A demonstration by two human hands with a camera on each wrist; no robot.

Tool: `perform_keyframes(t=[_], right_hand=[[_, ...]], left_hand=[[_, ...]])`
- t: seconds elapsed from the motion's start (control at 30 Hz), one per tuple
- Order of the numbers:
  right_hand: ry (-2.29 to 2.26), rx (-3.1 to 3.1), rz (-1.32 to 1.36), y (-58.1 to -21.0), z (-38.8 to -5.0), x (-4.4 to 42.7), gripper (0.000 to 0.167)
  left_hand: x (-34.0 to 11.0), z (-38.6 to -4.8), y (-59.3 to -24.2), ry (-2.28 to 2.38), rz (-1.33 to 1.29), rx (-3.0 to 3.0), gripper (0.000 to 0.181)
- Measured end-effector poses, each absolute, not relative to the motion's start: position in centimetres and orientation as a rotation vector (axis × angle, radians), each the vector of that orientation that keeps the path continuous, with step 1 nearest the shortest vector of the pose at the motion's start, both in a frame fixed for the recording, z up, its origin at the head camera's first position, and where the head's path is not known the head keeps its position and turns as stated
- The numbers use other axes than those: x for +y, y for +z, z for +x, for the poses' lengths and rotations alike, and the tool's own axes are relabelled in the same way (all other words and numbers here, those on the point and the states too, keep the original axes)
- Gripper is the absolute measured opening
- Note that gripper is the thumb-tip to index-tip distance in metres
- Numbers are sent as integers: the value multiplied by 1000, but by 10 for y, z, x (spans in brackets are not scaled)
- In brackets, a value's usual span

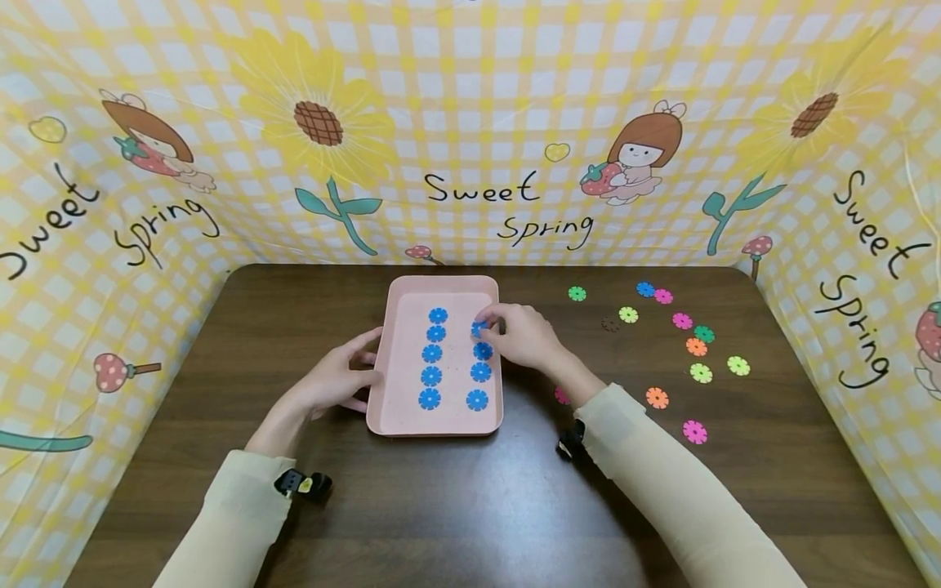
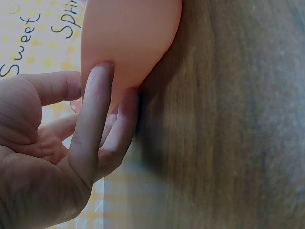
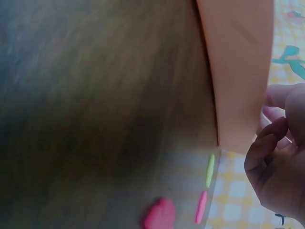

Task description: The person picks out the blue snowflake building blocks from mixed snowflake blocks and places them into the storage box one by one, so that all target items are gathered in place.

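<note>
A pink tray (image 1: 451, 420) lies on the table, holding two columns of blue notched plastic discs (image 1: 431, 354). The left column has several; below the right hand, the right column (image 1: 477, 400) shows 3. My right hand (image 1: 525, 336) reaches over the tray's right rim and pinches a blue notched disc (image 1: 477, 328) at the top of that column, partly covered by the fingers. In the right wrist view, the fingertips of the right hand (image 3: 279, 157) go behind the tray wall (image 3: 240, 71). My left hand (image 2: 57, 148) rests its extended fingers against the tray's outer left wall (image 2: 128, 38).
Loose notched discs in several colours lie right of the tray: green (image 1: 577, 293), blue (image 1: 645, 289), pink (image 1: 694, 432), orange (image 1: 657, 398) and yellow-green (image 1: 738, 365). A brown disc (image 1: 611, 324) blends into the wood. Yellow checked cloth (image 1: 470, 106) surrounds the table's back and sides.
</note>
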State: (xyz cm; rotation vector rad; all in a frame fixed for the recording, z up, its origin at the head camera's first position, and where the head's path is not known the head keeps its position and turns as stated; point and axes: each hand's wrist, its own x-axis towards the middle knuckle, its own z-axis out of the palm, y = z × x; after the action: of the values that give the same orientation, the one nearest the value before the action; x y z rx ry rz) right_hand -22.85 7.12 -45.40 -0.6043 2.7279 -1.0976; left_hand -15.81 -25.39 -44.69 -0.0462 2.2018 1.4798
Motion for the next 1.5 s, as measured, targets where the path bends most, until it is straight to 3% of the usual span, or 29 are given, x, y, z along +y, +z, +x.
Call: perform_keyframes(t=[0.83, 1.17, 1.5], right_hand=[[-761, 2952, -664, -446, -228, 67, 27], [-859, 2963, -594, -437, -232, 92, 28], [-1073, 2954, -494, -440, -246, 148, 26]], left_hand=[[-252, -157, -445, 1482, -48, 2208, 79], [-252, -157, -444, 1475, -63, 2211, 79], [-253, -158, -447, 1474, -54, 2219, 80]])
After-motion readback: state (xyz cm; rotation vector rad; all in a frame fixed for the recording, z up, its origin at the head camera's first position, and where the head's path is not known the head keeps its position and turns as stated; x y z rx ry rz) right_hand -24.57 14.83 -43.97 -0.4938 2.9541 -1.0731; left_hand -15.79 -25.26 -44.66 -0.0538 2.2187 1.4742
